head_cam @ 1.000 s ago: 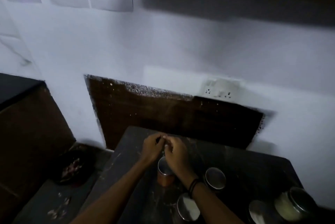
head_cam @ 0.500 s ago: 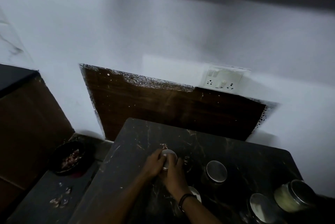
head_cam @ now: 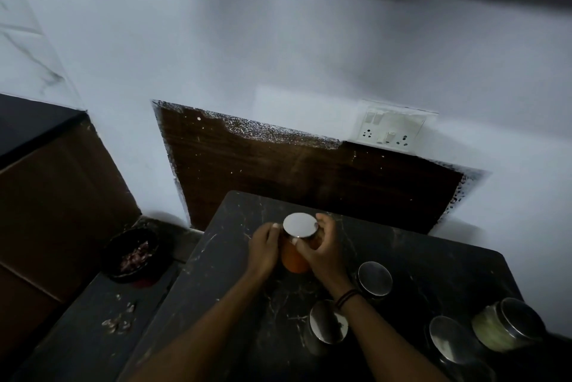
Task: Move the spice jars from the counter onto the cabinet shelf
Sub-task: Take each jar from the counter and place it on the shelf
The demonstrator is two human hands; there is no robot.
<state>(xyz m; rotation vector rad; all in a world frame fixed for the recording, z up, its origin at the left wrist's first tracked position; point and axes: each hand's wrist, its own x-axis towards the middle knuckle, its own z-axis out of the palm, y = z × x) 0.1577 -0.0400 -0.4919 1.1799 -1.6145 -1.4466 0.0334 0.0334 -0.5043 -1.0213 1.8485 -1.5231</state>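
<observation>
While in both hands (head_cam: 294, 250), round steel-lidded jar (head_cam: 298, 245)

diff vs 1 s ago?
Both hands, left hand and right hand, went from working at the top of the orange jar to gripping its sides; its metal lid now shows in full. The other four jars on the counter stayed put.

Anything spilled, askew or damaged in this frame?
Yes. The green-filled jar at the counter's right edge is tipped, its lid facing sideways, while the other jars stand upright. Scraps lie loose on the lower ledge. White paint is spattered raggedly over the brown wall panel.
</observation>
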